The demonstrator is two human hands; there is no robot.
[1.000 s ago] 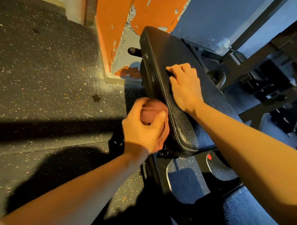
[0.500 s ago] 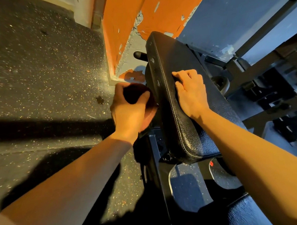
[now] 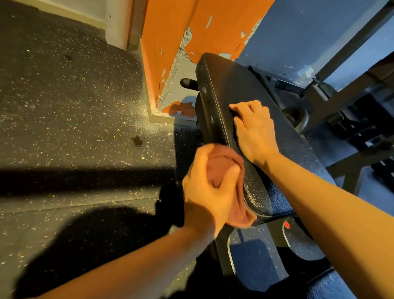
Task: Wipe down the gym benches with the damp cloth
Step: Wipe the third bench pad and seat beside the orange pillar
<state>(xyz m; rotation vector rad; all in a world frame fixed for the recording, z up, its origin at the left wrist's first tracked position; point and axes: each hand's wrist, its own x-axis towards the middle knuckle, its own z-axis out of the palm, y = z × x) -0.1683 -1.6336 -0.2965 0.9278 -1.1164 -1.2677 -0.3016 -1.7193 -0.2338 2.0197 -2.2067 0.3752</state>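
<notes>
Left hand (image 3: pixel 206 189) grips a bunched reddish-brown cloth (image 3: pixel 224 170), fingers and thumb curled round it, pressing it against the left side edge of the black bench pad (image 3: pixel 231 86) near its lower corner. Right hand (image 3: pixel 254 131) rests on the pad's top, fingers curled under with the knuckles up, holding nothing. Dark speckled rubber floor (image 3: pixel 66 114) lies to the left, and an orange wall (image 3: pixel 171 37) with peeling paint stands behind the pad. Pebbled black upholstery shines wetly beside the cloth.
</notes>
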